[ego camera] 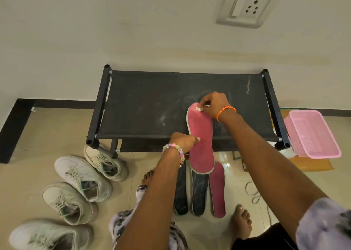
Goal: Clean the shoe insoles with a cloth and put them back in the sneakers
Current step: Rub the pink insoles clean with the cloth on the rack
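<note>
- Forearms fill the foreground; person's left hand pinches the pink insole at its left edge, about mid-length, fingers curled round the rim.
- Right hand grips the far tip of that insole, pinching a small white scrap against it (prob. the cloth, too small to be sure).
- Insole is held in the air, its far part over the black table, its near end over the floor.
- Risk 1: grip is only at edge and tip, so the insole could bend or twist under wiping pressure and slip out, landing on the floor.
- Risk 2: table fabric looks dusty w/ white smears; if the insole sags onto it, it may pick the dirt back up.
- Three other insoles lie on the floor betw. the feet (one pink, two dark); a step fwd could dirty them.
- Sneakers sit well apart, to the left; pairs look alike, so a mix-up at refit seems possible.
</note>
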